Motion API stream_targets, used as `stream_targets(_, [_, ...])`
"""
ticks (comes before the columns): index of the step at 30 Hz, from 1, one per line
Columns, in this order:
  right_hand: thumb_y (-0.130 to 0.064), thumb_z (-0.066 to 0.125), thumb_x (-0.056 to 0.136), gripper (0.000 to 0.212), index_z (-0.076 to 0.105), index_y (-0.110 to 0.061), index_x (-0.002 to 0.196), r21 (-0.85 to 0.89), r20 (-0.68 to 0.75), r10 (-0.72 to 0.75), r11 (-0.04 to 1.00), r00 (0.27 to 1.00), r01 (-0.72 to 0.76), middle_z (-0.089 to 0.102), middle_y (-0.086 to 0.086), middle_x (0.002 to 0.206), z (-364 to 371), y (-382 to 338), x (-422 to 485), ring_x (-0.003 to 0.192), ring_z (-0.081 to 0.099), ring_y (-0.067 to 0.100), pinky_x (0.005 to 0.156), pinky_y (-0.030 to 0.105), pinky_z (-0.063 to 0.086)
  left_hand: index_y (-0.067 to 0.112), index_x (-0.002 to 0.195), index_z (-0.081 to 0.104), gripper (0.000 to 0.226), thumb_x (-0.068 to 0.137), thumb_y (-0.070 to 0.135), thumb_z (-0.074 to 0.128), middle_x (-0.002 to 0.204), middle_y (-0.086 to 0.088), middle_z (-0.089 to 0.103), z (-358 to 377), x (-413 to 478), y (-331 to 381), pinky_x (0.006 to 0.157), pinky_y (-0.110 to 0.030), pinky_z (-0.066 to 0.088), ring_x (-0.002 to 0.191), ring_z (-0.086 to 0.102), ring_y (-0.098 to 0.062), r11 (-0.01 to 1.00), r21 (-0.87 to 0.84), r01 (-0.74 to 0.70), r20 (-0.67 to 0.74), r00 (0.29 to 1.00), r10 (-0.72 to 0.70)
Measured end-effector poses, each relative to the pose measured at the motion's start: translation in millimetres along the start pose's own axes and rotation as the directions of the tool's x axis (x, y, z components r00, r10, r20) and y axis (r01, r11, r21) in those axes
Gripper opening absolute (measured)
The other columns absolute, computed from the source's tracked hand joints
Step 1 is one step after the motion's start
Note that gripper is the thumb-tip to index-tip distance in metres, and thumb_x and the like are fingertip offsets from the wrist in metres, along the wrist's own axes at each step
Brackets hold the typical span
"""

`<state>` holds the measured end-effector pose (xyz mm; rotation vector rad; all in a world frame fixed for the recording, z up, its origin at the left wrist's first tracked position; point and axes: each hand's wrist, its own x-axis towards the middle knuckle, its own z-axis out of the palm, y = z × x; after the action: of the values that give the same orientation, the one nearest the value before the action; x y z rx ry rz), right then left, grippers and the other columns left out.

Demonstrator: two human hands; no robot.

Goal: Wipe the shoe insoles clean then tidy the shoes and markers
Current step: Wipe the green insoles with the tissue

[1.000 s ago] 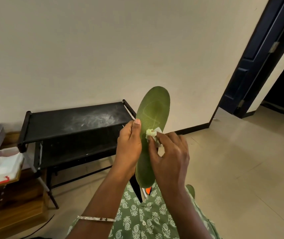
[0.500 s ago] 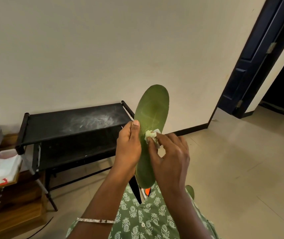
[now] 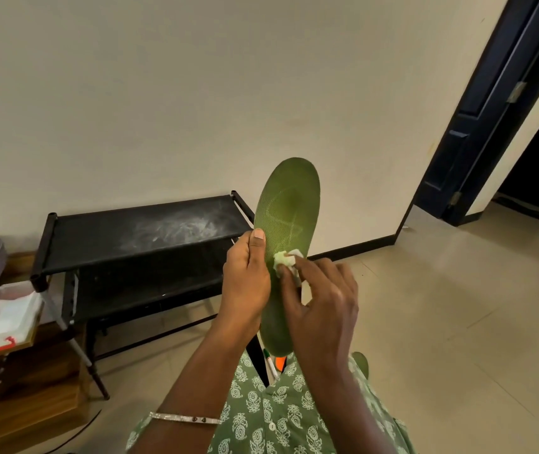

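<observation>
Against the pale wall, left hand fingers clasp the upright green insole, right hand fingers pinch a tissue wad to it; hard rubbing might buckle it loose.

no readable text, labels or numbers, faint unreadable lines on green insole

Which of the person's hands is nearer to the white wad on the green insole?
Right. The right hand pinches the white wad against the green insole. The left hand grips the insole's edge just left of the wad, thumb close beside it.
</observation>
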<state>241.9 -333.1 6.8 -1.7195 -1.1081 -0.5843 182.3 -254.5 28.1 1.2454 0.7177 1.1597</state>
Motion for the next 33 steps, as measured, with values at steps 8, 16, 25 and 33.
stream_targets(8, [-0.038, 0.064, 0.089, 0.025, 0.075, -0.019, 0.102, -0.07, -0.024, -0.038, 0.997, 0.999, 0.036, 0.068, -0.006, 0.087, -2, 5, 1, 0.082, 0.05, 0.015, 0.073, 0.033, 0.041, 0.012, 0.097, 0.067, 0.041, 0.104, 0.045, 0.043, 0.1, -0.022, 0.07, -4, 3, 2, 0.093, -0.062, 0.051, 0.101, 0.064, -0.044, 1.0, -0.023, 0.01, -0.015, 1.0, -0.011])
stream_targets(16, [-0.035, 0.062, 0.09, 0.028, 0.074, -0.015, 0.105, -0.037, -0.02, -0.014, 0.999, 1.0, 0.013, 0.068, -0.003, 0.088, 0, 2, -3, 0.081, 0.051, 0.015, 0.073, 0.033, 0.044, 0.01, 0.098, 0.065, 0.04, 0.106, 0.04, 0.04, 0.099, -0.022, 0.068, 0, 1, -1, 0.091, -0.062, 0.052, 0.095, 0.065, -0.042, 1.0, 0.013, 0.009, -0.026, 1.0, -0.009])
stream_targets(25, [-0.031, 0.071, 0.089, 0.022, 0.073, -0.016, 0.104, -0.101, -0.027, 0.012, 0.995, 1.0, -0.015, 0.07, -0.003, 0.092, -2, 12, 1, 0.084, 0.053, 0.017, 0.074, 0.033, 0.041, 0.009, 0.101, 0.065, 0.051, 0.096, 0.054, 0.042, 0.102, -0.027, 0.066, -3, 2, -1, 0.091, -0.066, 0.049, 0.1, 0.062, -0.049, 1.0, 0.012, 0.007, -0.015, 1.0, -0.007])
stream_targets(33, [-0.031, 0.065, 0.088, 0.023, 0.072, -0.014, 0.102, -0.015, 0.0, -0.012, 1.0, 1.0, 0.012, 0.069, -0.002, 0.09, 4, -1, -9, 0.082, 0.054, 0.016, 0.074, 0.034, 0.046, 0.012, 0.092, 0.062, 0.049, 0.096, 0.054, 0.039, 0.089, -0.015, 0.069, 1, 0, -2, 0.083, -0.061, 0.054, 0.085, 0.067, -0.036, 0.993, 0.118, -0.025, -0.033, 0.999, 0.029])
